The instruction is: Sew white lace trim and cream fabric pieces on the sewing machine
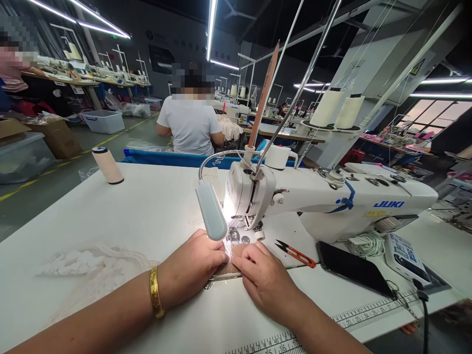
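In front of a white sewing machine (309,191) my two hands meet just before the needle area. My left hand (195,265) is closed, thumb and fingers pressed on a small strip of pale lace (229,256) under the lamp glare. My right hand (261,275) pinches from the other side, its fingertips by the same strip. A grey lamp head (211,210) hangs over my left fingers and hides part of the work. Pale lace fabric (101,270) lies spread on the white table, left of my left forearm.
Thread snips with orange handles (295,253) lie right of my right hand, near a black phone (354,269) and a white control box (407,258). A thread cone (108,165) stands at the far left table edge. A ruler strip (376,310) runs along the front. Ahead, a person (190,123) sits facing away.
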Available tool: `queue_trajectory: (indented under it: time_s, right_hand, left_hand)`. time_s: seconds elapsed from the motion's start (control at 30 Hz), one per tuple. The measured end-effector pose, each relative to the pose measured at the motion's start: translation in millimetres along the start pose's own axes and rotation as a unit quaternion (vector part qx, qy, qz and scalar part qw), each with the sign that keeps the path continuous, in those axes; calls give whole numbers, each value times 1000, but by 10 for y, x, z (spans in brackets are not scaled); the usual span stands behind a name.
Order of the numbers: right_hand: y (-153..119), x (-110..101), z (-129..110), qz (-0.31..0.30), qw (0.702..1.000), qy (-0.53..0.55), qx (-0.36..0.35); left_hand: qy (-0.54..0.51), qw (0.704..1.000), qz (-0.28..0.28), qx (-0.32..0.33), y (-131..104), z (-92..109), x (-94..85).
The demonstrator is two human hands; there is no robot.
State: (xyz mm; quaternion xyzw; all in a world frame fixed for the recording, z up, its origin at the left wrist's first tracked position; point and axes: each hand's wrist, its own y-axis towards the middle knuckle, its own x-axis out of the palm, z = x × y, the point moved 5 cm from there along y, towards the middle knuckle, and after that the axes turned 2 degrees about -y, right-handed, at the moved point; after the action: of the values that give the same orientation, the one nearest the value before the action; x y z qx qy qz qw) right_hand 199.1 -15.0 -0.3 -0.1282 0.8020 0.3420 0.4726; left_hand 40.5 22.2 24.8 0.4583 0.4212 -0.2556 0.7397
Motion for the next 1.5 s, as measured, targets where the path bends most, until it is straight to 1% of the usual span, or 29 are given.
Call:
queue_trajectory:
  time_s: [0.13,0.27,0.47,0.57,0.73,1.0,1.1,1.23,1.4,1.5]
  right_hand:
    - [-5,7,-7,-2,1000,9,-2]
    - [-13,2,-5,-4,1000,13,-3]
    - [-21,-15,-14,12,999,30,-12]
    - [-26,12,-24,3,1000,23,-14]
    - [-26,20,-39,3,1000,11,-13]
    - [5,25,-42,4,1000,9,-8]
    - [17,48,-16,1,1000,5,4]
    - [45,82,38,-6,1000,-12,24]
    - [83,104,94,-2,998,-57,39]
    - [88,112,104,0,997,-63,41]
  left_hand:
    - [6,1000,1,-3,-4,9,11]
    - [22,1000,-15,-10,-12,17,27]
    - [48,999,-19,-13,-37,23,80]
    - [47,999,-20,-16,-58,36,98]
    - [22,1000,-17,-5,-87,75,65]
    - [25,1000,-6,4,-78,86,25]
    - [31,999,-6,-4,-71,67,13]
    - [32,999,-25,-22,-50,9,20]
    - [57,998,-10,-19,3,-65,33]
    - [71,997,-6,-30,39,-98,29]
